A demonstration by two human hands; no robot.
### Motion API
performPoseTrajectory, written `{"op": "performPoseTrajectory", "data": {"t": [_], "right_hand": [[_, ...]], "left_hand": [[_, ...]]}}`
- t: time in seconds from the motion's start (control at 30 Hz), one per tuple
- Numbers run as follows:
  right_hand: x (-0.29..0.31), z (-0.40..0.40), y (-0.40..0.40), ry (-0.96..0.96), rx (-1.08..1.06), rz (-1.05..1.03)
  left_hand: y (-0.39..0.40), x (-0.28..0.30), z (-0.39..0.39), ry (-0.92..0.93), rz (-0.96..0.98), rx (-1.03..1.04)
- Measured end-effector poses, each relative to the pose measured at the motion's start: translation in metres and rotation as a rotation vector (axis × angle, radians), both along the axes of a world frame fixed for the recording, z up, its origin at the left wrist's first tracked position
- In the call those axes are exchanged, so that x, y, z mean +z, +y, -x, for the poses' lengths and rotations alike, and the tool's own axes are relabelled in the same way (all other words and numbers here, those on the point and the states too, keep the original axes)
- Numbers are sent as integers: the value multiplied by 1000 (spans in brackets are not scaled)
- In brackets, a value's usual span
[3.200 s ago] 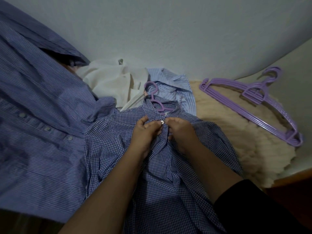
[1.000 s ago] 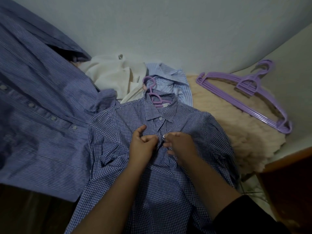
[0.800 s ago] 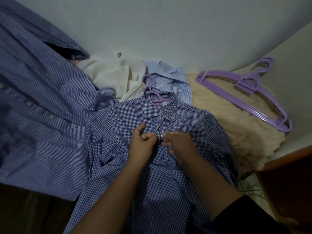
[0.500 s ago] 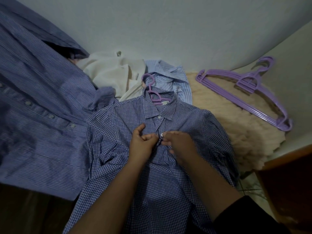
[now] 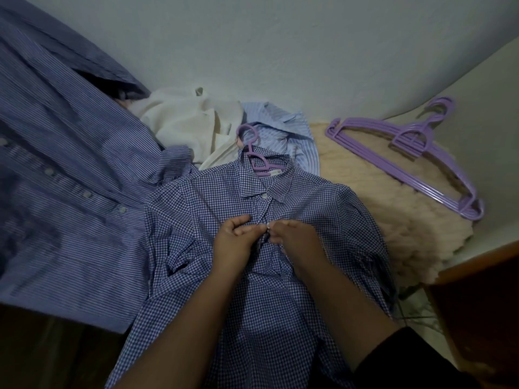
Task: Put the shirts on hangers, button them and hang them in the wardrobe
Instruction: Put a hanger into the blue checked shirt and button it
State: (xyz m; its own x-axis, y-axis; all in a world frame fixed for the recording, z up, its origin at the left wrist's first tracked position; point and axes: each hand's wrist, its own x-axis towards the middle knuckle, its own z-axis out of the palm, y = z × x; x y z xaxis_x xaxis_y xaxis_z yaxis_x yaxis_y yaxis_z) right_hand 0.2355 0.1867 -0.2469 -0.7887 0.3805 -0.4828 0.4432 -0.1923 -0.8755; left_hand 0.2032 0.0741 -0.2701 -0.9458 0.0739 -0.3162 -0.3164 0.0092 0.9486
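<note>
Head view: checked shirt (image 5: 269, 299) lies flat, centre near, on a purple hanger (image 5: 254, 155) whose hook pokes out past the collar at the far end. Left hand (image 5: 234, 240) and right hand (image 5: 295, 240) meet at the placket below the top button, both grips pinching the shirt front at a small button (image 5: 268, 226). Striped shirt (image 5: 64, 192) spread left. Spare hangers (image 5: 407, 153) stacked far right on a fluffy cream rug (image 5: 393, 228).

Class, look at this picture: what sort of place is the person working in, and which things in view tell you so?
Probably a bedroom or dressing corner at home. Shirts lie heaped against a plain wall, spare purple hangers rest on a fluffy cream rug, and both hands button a checked shirt already on a hanger.
</note>
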Motion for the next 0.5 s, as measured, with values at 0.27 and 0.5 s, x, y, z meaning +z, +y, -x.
{"op": "performPoseTrajectory", "data": {"t": [0.27,0.5], "right_hand": [[1,1,-1,1,15,-5],[-7,4,0,30,12,-121]], "left_hand": [[-1,-5,-2,4,61,1],[3,-3,-2,-36,-5,31]]}}
